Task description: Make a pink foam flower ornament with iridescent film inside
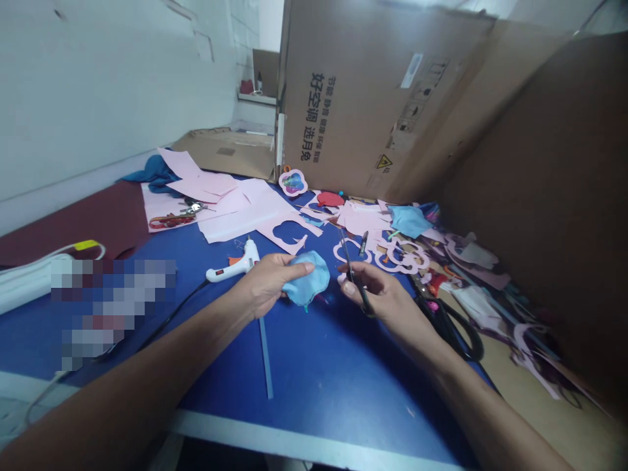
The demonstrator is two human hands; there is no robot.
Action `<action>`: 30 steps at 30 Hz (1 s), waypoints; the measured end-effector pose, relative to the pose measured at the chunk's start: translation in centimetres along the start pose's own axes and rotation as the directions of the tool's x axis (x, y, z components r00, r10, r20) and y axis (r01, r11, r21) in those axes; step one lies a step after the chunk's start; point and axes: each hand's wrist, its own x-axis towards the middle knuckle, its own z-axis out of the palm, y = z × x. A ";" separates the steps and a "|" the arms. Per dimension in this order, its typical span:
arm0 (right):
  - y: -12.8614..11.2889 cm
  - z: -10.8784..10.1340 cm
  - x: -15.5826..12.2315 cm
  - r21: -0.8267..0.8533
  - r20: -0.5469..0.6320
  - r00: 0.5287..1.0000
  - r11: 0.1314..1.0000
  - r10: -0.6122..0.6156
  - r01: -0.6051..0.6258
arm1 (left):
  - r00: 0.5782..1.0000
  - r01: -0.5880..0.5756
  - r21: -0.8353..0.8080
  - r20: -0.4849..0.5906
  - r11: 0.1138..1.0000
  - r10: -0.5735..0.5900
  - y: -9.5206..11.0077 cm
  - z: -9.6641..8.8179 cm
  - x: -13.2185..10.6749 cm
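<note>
My left hand (267, 281) pinches a crumpled light blue piece of felt (309, 278) just above the blue table (314, 373). My right hand (375, 291) grips a small pair of black scissors (354, 271) whose blades point up and away, a little to the right of the blue piece. The two hands are close together over the middle of the table.
A white glue gun (235, 263) with a black cord lies left of my left hand. Pink sheets (235, 203), pink cut-out rings (392, 255), large black scissors (454, 324) and scraps crowd the back and right. A big cardboard box (373, 98) stands behind. A thin blue strip (265, 356) lies near the front.
</note>
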 end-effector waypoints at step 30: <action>0.9 0.4 -0.1 0.003 0.325 0.945 1.000 0.026 -0.028 | 0.998 0.000 -0.228 -0.066 0.974 -0.015 1.2 -1.1 0.1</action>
